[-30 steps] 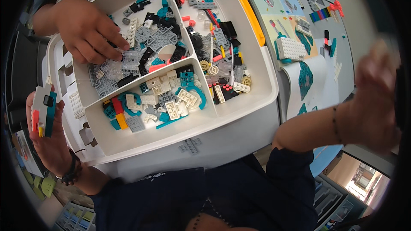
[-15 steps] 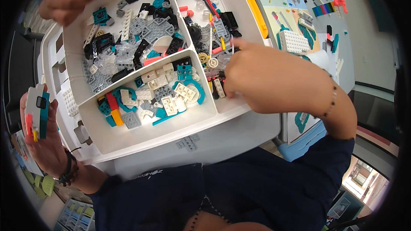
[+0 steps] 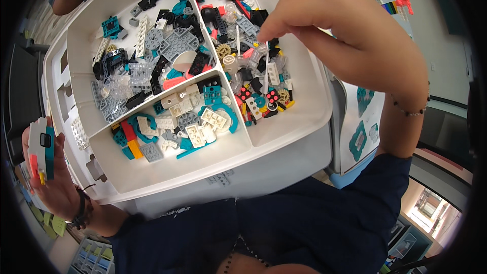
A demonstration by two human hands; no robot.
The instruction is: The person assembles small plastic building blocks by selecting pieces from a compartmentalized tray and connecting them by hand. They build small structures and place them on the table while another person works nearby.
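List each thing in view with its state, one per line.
Right hand: over the right compartment, fingertips pinched on a thin white rod.
Left hand: holding a small brick assembly upright.
Tray: open, three compartments holding loose bricks.

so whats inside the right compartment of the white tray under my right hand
Loose building bricks: black, grey, red and teal pieces, tan gears, white rods. The right hand pinches a white rod there. Its fingers cover the pieces beneath; the white tray floor is mostly hidden.
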